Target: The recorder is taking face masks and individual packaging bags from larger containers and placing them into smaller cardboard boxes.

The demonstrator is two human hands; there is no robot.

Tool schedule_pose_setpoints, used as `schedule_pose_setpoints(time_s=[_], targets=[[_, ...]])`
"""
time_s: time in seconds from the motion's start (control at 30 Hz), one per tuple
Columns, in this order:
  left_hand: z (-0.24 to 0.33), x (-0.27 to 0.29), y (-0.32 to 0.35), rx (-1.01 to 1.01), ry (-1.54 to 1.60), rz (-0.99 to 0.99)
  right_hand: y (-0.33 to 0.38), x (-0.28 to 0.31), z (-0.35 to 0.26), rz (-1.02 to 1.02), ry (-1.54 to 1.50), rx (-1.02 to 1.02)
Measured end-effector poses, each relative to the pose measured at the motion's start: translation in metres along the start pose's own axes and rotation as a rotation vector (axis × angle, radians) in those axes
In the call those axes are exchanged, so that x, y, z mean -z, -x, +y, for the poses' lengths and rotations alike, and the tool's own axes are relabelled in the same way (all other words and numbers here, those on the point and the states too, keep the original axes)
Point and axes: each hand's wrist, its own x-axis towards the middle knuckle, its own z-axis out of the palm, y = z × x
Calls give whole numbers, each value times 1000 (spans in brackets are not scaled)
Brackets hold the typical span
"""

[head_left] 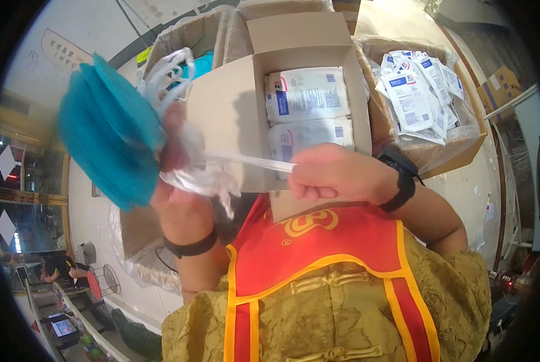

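Observation:
My left hand (pixel 176 202) is closed round a bundle of teal, fan-like fabric pieces (pixel 107 136), stacked in several layers and blurred by motion. White ties (pixel 191 154) hang in a loose tangle over its fingers. From that tangle a white strap (pixel 255 161) runs taut to my right hand (pixel 330 172), whose fingers are pinched on its end. Both hands are over the near side of an open cardboard box (pixel 224 105). White packets with blue and red print (pixel 309 93) lie flat inside it in two visible stacks; the right hand and strap partly cover the nearer one.
At the right, a plastic-lined carton (pixel 460 148) holds a loose heap of white packets (pixel 410 99). A lined bin (pixel 212 36) at the back left contains more teal pieces (pixel 203 62). Another plastic-lined box (pixel 137 232) stands below my left hand. A closed carton (pixel 499 89) sits far right.

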Motion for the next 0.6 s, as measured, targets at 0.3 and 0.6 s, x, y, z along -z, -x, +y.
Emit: schedule_pose_setpoints(time_s=[0.3, 0.6], targets=[[11, -51, 22, 374, -1552, -729, 53, 13, -58, -43, 497, -38], [65, 1, 40, 53, -1981, -386, 144, 28, -87, 200, 842, -211]])
